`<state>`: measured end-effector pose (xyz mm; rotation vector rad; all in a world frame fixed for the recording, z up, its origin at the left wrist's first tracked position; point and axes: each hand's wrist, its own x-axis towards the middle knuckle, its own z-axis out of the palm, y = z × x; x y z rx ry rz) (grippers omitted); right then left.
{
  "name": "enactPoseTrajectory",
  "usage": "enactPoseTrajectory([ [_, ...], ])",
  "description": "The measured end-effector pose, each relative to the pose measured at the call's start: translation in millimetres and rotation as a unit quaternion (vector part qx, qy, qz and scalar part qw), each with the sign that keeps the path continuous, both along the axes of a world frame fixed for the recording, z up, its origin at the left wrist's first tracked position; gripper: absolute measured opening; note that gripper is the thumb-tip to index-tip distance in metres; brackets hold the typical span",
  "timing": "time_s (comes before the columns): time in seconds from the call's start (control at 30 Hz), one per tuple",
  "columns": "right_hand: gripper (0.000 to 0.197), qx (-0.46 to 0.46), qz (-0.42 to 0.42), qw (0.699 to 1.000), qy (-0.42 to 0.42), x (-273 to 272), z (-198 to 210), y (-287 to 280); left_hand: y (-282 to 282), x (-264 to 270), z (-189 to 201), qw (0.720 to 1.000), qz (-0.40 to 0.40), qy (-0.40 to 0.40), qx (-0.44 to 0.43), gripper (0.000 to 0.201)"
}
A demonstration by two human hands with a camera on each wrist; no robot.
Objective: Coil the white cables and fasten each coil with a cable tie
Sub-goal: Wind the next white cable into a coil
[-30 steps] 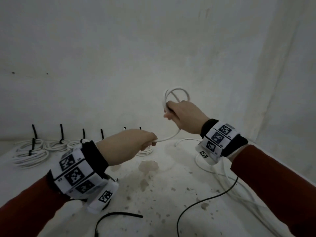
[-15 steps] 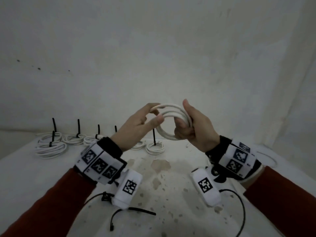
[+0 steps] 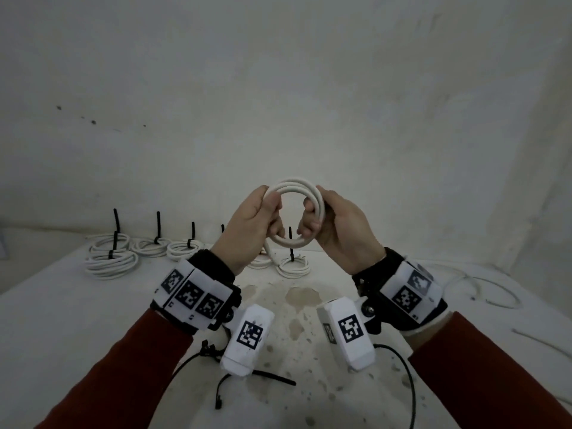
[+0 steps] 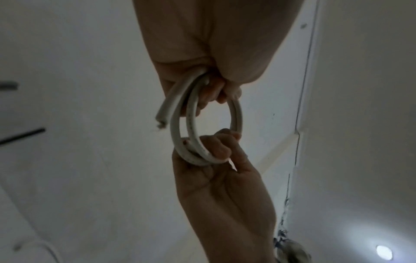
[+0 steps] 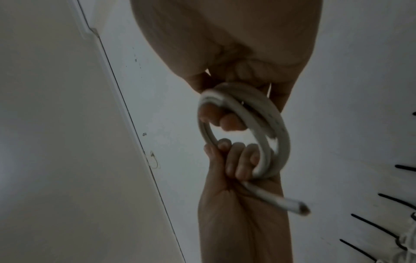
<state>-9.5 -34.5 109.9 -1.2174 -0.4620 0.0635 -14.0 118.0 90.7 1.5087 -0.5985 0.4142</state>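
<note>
A small coil of white cable (image 3: 294, 188) is held up in the air in front of the wall, above the table. My left hand (image 3: 263, 212) grips its left side, fingers curled through the ring. My right hand (image 3: 322, 218) grips its right side the same way. In the left wrist view the white cable coil (image 4: 178, 135) shows two or three turns and a loose cut end (image 4: 163, 115) sticking out by my left fingers. In the right wrist view the same cut end (image 5: 292, 207) pokes out past the left palm. A loose black cable tie (image 3: 263, 374) lies on the table below my wrists.
Several tied white coils (image 3: 111, 261) with upright black tie tails stand in a row along the back of the stained white table (image 3: 309, 335). One more tied coil (image 3: 294, 266) lies behind my hands. Loose white cable (image 3: 489, 289) trails at the right. A thin black wire (image 3: 408, 382) runs from the right wrist.
Both hands came together and wound the trailing cable into a compact ring. The left hand, earlier pulling the strand and then touching the loop with straight fingers, now curls round the coil's left side.
</note>
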Motion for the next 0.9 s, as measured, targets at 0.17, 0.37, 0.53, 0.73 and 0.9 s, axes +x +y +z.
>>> enactPoseTrajectory([
  [0.17, 0.054, -0.049, 0.048, 0.996, 0.049, 0.5, 0.8, 4.1, 14.1, -1.8, 3.2, 0.969, 0.111, -0.066, 0.212, 0.027],
  [0.37, 0.049, 0.034, 0.036, 0.994, 0.096, 5.9, -12.3, 18.9, 8.1, -1.4, 2.2, 0.998, 0.032, 0.058, 0.019, 0.036],
  [0.53, 0.047, 0.107, 0.002, 0.989, 0.104, 8.9, -25.6, 29.8, -3.3, 4.0, -5.9, 0.992, 0.102, 0.055, -0.055, 0.035],
  [0.73, 0.049, 0.184, -0.014, 0.973, 0.141, 6.9, -32.0, 33.2, -3.7, 11.5, -13.3, 0.985, 0.045, 0.138, -0.096, 0.043],
  [0.9, 0.054, 0.199, 0.007, 0.964, 0.175, 9.0, -29.7, 23.8, 10.9, 9.6, -16.0, 0.947, -0.182, 0.201, -0.17, 0.032],
])
